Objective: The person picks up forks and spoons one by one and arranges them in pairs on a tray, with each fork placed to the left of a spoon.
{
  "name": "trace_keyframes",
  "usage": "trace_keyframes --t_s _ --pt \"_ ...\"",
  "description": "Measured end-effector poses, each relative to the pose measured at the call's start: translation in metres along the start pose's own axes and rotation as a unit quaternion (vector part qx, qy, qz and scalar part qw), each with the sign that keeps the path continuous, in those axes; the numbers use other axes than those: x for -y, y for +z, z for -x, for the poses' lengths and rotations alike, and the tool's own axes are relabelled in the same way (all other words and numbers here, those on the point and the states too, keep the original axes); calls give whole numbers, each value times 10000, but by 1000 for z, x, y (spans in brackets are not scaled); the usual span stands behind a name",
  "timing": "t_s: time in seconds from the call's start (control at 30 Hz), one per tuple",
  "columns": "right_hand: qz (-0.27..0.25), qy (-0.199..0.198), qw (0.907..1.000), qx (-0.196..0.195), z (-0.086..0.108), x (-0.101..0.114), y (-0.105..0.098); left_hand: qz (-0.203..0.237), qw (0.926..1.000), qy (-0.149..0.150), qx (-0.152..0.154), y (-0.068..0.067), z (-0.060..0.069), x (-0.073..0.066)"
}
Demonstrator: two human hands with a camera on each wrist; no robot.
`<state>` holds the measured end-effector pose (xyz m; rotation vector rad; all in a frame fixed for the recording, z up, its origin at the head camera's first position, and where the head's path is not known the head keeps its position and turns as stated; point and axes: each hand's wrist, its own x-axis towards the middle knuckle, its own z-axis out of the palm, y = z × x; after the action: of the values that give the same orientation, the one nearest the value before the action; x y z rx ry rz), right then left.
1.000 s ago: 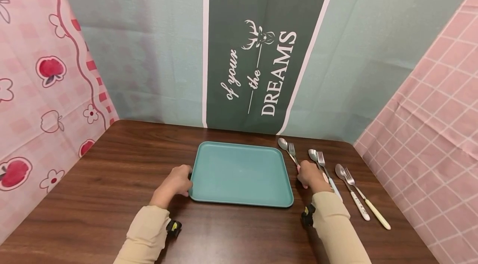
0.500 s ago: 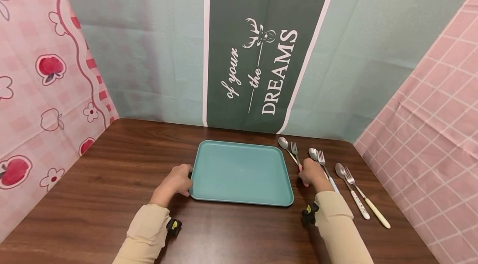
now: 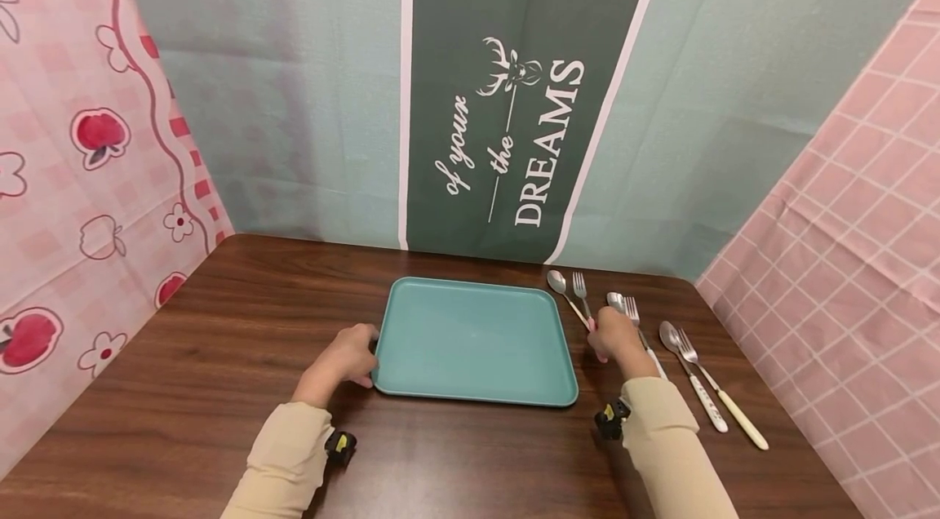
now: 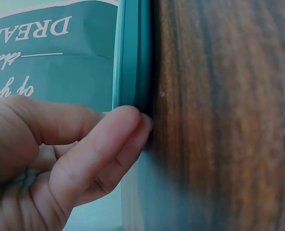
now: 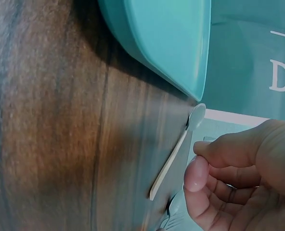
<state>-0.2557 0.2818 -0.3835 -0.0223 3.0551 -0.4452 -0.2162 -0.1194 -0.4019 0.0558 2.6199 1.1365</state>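
At the left edge of the teal tray (image 3: 473, 343), my left hand (image 3: 351, 354) holds the rim, its curled fingers (image 4: 118, 139) against the outer side in the left wrist view. My right hand (image 3: 615, 335) is just right of the tray. It pinches a fork (image 3: 580, 284) by its pink handle, whose rounded end (image 5: 197, 175) shows between thumb and fingers in the right wrist view. Beside that fork, a spoon with a pale handle (image 5: 169, 166) lies on the table, close to the tray's corner. The middle of the fork's handle is hidden by my hand.
Right of my right hand lies another spoon (image 3: 615, 303) and fork (image 3: 631, 308), partly covered. Farther right are a spoon with a patterned white handle (image 3: 708, 405) and a fork with a yellow handle (image 3: 742, 421). Curtains stand around the wooden table (image 3: 470, 462).
My right hand has shifted slightly right and away, and the fork in it has swung apart from the spoon beside it. The left hand and the tray have stayed put.
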Motion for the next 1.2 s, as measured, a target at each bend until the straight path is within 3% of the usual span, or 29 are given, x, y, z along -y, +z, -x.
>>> trace_keyframes --t_s 0.5,1.03,1.2 --pt "-225 469 9986 -64 5 24 6 -39 10000 -43 40 -1 2 -1" --pt "-541 287 9981 72 9 55 14 -54 10000 -57 28 0 -1 0" --pt "-671 146 9973 274 11 67 18 -42 9999 -101 34 0 -1 -1"
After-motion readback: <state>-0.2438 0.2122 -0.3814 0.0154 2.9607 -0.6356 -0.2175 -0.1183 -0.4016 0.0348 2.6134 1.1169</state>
